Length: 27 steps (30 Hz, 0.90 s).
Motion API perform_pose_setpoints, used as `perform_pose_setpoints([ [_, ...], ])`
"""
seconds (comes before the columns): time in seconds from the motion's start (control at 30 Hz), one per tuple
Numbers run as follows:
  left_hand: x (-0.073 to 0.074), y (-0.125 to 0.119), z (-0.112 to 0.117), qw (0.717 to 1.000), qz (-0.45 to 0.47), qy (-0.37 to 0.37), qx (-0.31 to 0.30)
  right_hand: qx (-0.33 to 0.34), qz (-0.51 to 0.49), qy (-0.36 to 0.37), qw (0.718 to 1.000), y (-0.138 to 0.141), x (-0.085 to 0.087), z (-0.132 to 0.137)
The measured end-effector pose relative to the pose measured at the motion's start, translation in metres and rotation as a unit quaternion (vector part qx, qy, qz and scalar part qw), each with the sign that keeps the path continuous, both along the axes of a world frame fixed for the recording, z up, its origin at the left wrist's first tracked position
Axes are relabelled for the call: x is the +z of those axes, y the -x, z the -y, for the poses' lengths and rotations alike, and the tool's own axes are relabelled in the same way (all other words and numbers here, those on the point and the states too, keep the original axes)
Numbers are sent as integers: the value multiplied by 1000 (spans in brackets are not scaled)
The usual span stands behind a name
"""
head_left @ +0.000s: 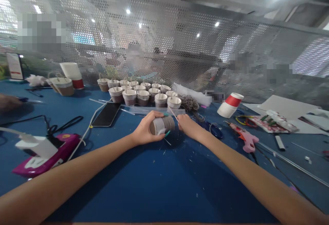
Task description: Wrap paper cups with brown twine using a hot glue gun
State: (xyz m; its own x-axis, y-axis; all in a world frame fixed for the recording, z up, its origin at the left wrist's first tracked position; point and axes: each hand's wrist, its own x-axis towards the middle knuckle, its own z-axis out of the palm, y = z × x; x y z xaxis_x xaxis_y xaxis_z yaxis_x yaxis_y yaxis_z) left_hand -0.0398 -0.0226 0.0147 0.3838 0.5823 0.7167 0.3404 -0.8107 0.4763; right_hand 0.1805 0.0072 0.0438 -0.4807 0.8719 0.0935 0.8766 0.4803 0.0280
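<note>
My left hand (144, 129) is wrapped round a small paper cup (168, 123) tipped on its side above the table. Grey-brown cord winds round part of this cup, and a whitish band shows nearer my palm. To its right, my right hand (187, 125) is closed, its fingertips pinching a thin pale cord (172, 112) beside the cup's wrapped end. Behind my hands stand several cord-wrapped cups (143, 97) with thin handles, grouped closely. A tangled bundle of grey cord (189, 103) lies to their right.
A black phone (106, 114) and purple power strip (55, 154) with cables lie left. On the right are a pink glue gun (244, 136), blue-handled scissors (214, 129) and stacked paper cups (230, 105). Clear sticks (156, 110) lie behind my hands. Another person's hand (10, 102) shows far left.
</note>
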Motion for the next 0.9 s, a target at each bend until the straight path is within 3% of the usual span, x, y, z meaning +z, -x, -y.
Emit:
perform_pose_setpoints([
  [0.13, -4, 1, -2, 989, 69, 133, 12, -21, -72, -31, 997, -22, -3, 21],
  [0.23, -5, 2, -6, 963, 93, 254, -1, -43, -270, -41, 961, -35, -5, 31],
  [0.33, -4, 2, -10, 934, 101, 342, -31, -43, -496, 90, 862, -43, 1, 34],
  [0.4, -2, 1, -10, 924, 107, 364, -42, -29, -590, 204, 781, -46, 12, 36],
  [0.43, 0, 0, -10, 922, 109, 368, -44, -17, -608, 247, 755, -48, 18, 37],
  [0.5, 3, -1, -8, 921, 114, 370, -44, 1, -590, 301, 749, -51, 28, 40],
  [0.57, 6, -3, -7, 921, 114, 369, -42, -8, -566, 305, 766, -51, 29, 42],
  [0.73, 5, -2, -6, 929, 90, 356, -34, -89, -545, 254, 794, -38, -2, 41],
  [0.8, 4, -2, -6, 945, 78, 315, -50, -110, -545, 298, 776, -33, -11, 40],
  [0.9, 6, -1, -8, 953, 59, 287, -78, -112, -581, 358, 722, -32, -10, 40],
])
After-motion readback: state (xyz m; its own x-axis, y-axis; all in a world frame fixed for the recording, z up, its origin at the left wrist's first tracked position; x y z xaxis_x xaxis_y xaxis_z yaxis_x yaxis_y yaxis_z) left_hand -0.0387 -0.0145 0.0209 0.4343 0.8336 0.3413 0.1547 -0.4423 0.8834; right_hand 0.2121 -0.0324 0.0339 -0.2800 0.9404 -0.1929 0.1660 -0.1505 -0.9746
